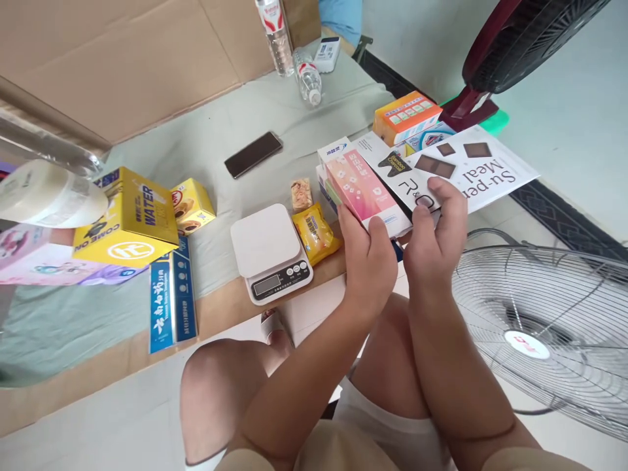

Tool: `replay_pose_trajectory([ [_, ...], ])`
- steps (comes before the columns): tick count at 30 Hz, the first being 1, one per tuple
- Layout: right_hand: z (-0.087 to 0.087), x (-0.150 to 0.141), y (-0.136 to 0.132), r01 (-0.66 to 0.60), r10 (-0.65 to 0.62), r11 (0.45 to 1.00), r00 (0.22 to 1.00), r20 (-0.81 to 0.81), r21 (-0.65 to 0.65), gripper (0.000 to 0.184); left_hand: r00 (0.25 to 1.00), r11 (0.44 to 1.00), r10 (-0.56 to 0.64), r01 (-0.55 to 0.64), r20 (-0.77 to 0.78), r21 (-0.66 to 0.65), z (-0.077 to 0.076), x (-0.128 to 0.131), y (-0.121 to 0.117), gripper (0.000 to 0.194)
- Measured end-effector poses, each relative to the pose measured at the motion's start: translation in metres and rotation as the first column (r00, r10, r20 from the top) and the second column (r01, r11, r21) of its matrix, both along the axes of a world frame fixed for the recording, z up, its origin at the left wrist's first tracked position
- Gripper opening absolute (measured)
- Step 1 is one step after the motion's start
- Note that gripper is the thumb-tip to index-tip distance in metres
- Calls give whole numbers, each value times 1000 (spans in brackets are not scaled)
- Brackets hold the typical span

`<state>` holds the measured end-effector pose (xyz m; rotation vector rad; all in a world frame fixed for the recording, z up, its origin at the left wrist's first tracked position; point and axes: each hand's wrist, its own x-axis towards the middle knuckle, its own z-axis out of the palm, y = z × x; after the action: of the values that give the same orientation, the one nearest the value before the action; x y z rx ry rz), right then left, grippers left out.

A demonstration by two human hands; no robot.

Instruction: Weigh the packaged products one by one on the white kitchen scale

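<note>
My left hand (370, 258) grips the near end of a pink-and-white box (360, 180) with a floral print, its thumb on the near edge. My right hand (436, 229) is closed on the near end of a white box marked "R&O" (409, 186), right beside the pink one. Under or against my right fingers lies a flat white "Su-per Meal" box (483, 170) with chocolate pictures. These boxes lie close together at the table's right end; their undersides are hidden. Left of my left hand are a yellow packet (316, 234) and a small wrapped snack (301, 194).
A white kitchen scale (267, 242) sits at the table's front edge. A phone (254, 154), bottles (308, 77) and an orange box (407, 118) lie farther back. Yellow boxes (130, 219), a blue toothpaste box (171, 297) and a tape roll (49, 195) are left. A fan (530, 327) stands right.
</note>
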<state>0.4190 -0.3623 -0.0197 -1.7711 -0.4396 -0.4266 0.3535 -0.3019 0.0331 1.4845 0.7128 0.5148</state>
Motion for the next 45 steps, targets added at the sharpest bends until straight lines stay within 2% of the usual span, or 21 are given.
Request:
replay_pose_trajectory([
  [5,-2,0,0,-46,46,999,998,44,-11,40,998,996,18,-23,-61,-85,-5,6,-10,67],
  [8,3,-1,3,14,-12,1000,995,97,-10,38,996,994,16,-25,-87,-109,-9,8,-13,74],
  [11,14,-11,5,56,-67,997,976,205,59,36,998,996,67,-67,-17,-58,-11,-9,-3,74],
  [13,22,-25,7,26,-66,990,953,295,136,36,995,995,63,-68,79,70,-8,-34,16,63],
  [15,28,-47,11,-66,0,985,926,376,161,37,986,968,-5,-38,169,248,0,-71,45,45],
  [16,30,-60,15,-140,71,980,909,411,142,38,979,941,-49,-22,200,337,5,-93,61,36],
  [18,34,-88,26,-324,261,943,857,444,72,40,972,880,-29,-85,233,467,16,-139,95,26],
  [20,36,-117,42,-489,440,872,795,418,11,42,964,806,109,-228,242,546,22,-185,128,18],
  [22,38,-144,62,-598,566,801,742,360,-29,42,904,726,334,-427,267,538,20,-227,158,14],
  [24,37,-168,83,-682,676,724,673,302,-101,41,802,646,530,-592,275,482,9,-260,183,14],
  [26,34,-190,103,-746,768,638,598,229,-192,41,739,612,633,-661,231,435,-7,-283,204,12],
  [28,26,-211,120,-787,833,551,536,134,-277,40,726,631,671,-666,150,398,-24,-298,220,7],
  [31,9,-238,145,-822,872,456,490,-14,-342,40,773,755,634,-615,-19,226,-44,-309,232,18],
  [33,-5,-252,161,-834,868,428,486,-98,-349,43,836,842,540,-535,-94,75,-49,-312,236,31],
  [35,-18,-262,177,-841,852,427,497,-163,-333,48,899,905,421,-425,-125,-9,-49,-313,237,42],
  [38,-30,-269,194,-839,820,460,527,-223,-291,53,949,963,269,-267,-165,37,-44,-313,237,50],
  [41,-33,-272,202,-838,814,481,536,-225,-258,51,954,964,243,-218,-175,150,-44,-313,237,60],
  [45,-33,-273,203,-848,825,474,522,-218,-238,45,958,959,237,-205,-159,195,-48,-316,236,64],
])
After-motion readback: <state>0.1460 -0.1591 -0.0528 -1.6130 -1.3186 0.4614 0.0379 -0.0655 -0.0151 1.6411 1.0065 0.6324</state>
